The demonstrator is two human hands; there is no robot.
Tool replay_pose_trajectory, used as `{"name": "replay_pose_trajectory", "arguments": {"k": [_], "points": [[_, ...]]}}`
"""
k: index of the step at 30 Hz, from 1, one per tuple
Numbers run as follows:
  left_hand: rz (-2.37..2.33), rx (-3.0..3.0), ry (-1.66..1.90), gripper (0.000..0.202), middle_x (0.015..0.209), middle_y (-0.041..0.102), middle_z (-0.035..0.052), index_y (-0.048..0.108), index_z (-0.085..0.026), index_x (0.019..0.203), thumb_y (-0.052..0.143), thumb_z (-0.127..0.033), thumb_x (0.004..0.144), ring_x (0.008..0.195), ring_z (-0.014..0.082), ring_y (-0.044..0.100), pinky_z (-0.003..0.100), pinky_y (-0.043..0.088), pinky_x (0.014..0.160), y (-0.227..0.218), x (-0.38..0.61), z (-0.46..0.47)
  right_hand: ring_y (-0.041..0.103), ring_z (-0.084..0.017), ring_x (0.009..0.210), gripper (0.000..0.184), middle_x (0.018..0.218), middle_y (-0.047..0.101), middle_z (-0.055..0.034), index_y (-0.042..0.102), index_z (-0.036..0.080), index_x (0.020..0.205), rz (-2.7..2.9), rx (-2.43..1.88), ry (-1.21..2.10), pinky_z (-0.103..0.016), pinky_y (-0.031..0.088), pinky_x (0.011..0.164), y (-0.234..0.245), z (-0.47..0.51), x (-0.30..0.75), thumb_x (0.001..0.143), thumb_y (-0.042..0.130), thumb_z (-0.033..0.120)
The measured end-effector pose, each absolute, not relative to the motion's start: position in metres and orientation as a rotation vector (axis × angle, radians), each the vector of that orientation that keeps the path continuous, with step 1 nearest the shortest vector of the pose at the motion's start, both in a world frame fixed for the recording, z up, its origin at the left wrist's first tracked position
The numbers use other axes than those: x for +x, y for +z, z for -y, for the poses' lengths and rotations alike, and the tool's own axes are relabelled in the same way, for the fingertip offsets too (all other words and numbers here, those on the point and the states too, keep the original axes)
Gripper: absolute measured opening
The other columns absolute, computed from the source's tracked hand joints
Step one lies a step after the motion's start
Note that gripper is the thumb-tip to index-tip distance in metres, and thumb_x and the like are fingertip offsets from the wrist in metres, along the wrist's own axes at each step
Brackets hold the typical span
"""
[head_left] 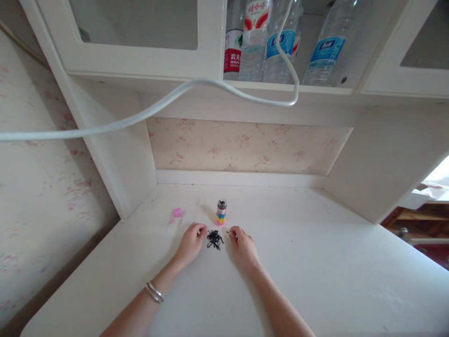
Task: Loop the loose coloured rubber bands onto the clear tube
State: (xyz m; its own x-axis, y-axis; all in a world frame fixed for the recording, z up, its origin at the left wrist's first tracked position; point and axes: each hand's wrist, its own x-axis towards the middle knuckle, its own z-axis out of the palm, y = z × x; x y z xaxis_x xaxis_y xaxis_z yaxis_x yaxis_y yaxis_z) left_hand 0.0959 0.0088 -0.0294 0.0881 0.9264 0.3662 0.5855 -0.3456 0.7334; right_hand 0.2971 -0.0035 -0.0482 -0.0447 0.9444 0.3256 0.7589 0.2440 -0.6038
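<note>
A small pile of thin black bands (214,239), which look like hair elastics, lies on the white desktop between my hands. My left hand (191,241) rests just left of the pile with its fingertips pinched together; what they hold, if anything, is too small to name. To the right of the pile, my right hand (243,245) is closed in a pinch, and a short black band (228,232) pokes out from its fingertips. Just behind the pile stands an upright clear jar (221,212), dark in its upper part, with blue, yellow and pink below. A pink cap (177,212) lies behind my left hand.
The white desk (298,262) is boxed in by side panels and a low back wall. Above hangs a cabinet shelf holding several plastic bottles (285,44). A white cable (154,107) crosses in front of the cabinet. Wooden shelving (417,220) shows at the far right.
</note>
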Motion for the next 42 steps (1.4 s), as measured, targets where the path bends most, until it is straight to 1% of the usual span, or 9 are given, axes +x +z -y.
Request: {"name": "replay_pose_trajectory", "arguments": {"k": [4, 8, 11, 20, 27, 31, 36, 40, 42], "points": [[-1.489, 1.966, 1.304, 0.032, 0.087, 0.063, 0.0052, 0.062, -0.017, 0.090, 0.042, -0.041, 0.088, 0.074, 0.0155, 0.058, 0.028, 0.046, 0.069, 0.007, 0.106, -0.022, 0.058, -0.015, 0.077, 0.025, 0.088, 0.065, -0.0013, 0.054, 0.023, 0.091, 1.860, -1.559, 0.350, -0.026, 0.034, 0.075, -0.046, 0.004, 0.297, 0.093, 0.030, 0.032], [-1.434, 2.057, 1.423, 0.029, 0.089, 0.062, 0.0046, 0.063, -0.018, 0.089, 0.042, -0.038, 0.089, 0.075, 0.0141, 0.057, 0.027, 0.046, 0.071, 0.042, 0.123, -0.041, 0.059, -0.015, 0.078, 0.024, 0.089, 0.065, -0.0018, 0.056, 0.023, 0.091, 1.849, -1.558, 0.349, -0.026, 0.035, 0.075, -0.046, 0.004, 0.298, 0.092, 0.033, 0.031], [-1.428, 2.096, 1.447, 0.026, 0.088, 0.062, 0.0043, 0.064, -0.018, 0.086, 0.043, -0.034, 0.089, 0.078, 0.0143, 0.058, 0.026, 0.046, 0.072, 0.050, 0.134, -0.056, 0.059, -0.015, 0.077, 0.024, 0.090, 0.065, -0.0023, 0.057, 0.023, 0.091, 1.848, -1.554, 0.341, -0.026, 0.036, 0.074, -0.047, 0.004, 0.299, 0.090, 0.035, 0.031], [-1.463, 2.140, 1.397, 0.024, 0.086, 0.063, 0.0038, 0.067, -0.019, 0.086, 0.047, -0.032, 0.087, 0.081, 0.0150, 0.059, 0.027, 0.047, 0.076, 0.035, 0.141, -0.075, 0.059, -0.015, 0.077, 0.022, 0.092, 0.066, -0.0022, 0.059, 0.023, 0.091, 1.808, -1.533, 0.396, -0.024, 0.038, 0.070, -0.050, 0.002, 0.300, 0.086, 0.038, 0.025], [-1.462, 2.057, 1.377, 0.026, 0.090, 0.065, 0.0044, 0.068, -0.018, 0.088, 0.047, -0.034, 0.086, 0.083, 0.0156, 0.059, 0.029, 0.047, 0.079, 0.038, 0.139, -0.073, 0.059, -0.015, 0.076, 0.023, 0.092, 0.067, -0.0012, 0.059, 0.025, 0.093, 1.770, -1.529, 0.425, -0.024, 0.041, 0.069, -0.051, 0.002, 0.301, 0.084, 0.037, 0.024], [-1.463, 1.977, 1.397, 0.027, 0.093, 0.065, 0.0051, 0.066, -0.017, 0.089, 0.046, -0.036, 0.085, 0.087, 0.0170, 0.059, 0.030, 0.046, 0.080, 0.037, 0.133, -0.066, 0.060, -0.015, 0.071, 0.023, 0.091, 0.068, -0.0002, 0.059, 0.027, 0.096, 1.720, -1.537, 0.468, -0.025, 0.042, 0.066, -0.050, 0.003, 0.302, 0.083, 0.040, 0.027], [-1.473, 1.979, 1.285, 0.028, 0.093, 0.064, 0.0050, 0.064, -0.017, 0.091, 0.044, -0.037, 0.086, 0.082, 0.0159, 0.059, 0.028, 0.046, 0.075, 0.013, 0.113, -0.041, 0.059, -0.015, 0.068, 0.023, 0.079, 0.067, 0.0000, 0.062, 0.026, 0.088, 1.672, -1.509, 0.514, -0.025, 0.041, 0.064, -0.048, 0.003, 0.302, 0.084, 0.041, 0.034], [-1.502, 2.052, 1.081, 0.026, 0.091, 0.062, 0.0048, 0.064, -0.019, 0.088, 0.044, -0.037, 0.086, 0.080, 0.0160, 0.058, 0.027, 0.046, 0.071, -0.013, 0.092, -0.014, 0.056, -0.013, 0.066, 0.027, 0.087, 0.064, -0.0028, 0.063, 0.022, 0.084, 1.601, -1.418, 0.534, -0.025, 0.043, 0.066, -0.047, 0.000, 0.302, 0.085, 0.041, 0.039], [-1.509, 2.110, 0.978, 0.024, 0.092, 0.061, 0.0045, 0.064, -0.021, 0.086, 0.046, -0.037, 0.085, 0.082, 0.0162, 0.059, 0.027, 0.045, 0.072, -0.020, 0.085, -0.004, 0.055, -0.013, 0.065, 0.030, 0.090, 0.062, -0.0045, 0.063, 0.020, 0.084, 1.529, -1.394, 0.552, -0.026, 0.044, 0.066, -0.044, -0.004, 0.301, 0.085, 0.042, 0.042]]}}
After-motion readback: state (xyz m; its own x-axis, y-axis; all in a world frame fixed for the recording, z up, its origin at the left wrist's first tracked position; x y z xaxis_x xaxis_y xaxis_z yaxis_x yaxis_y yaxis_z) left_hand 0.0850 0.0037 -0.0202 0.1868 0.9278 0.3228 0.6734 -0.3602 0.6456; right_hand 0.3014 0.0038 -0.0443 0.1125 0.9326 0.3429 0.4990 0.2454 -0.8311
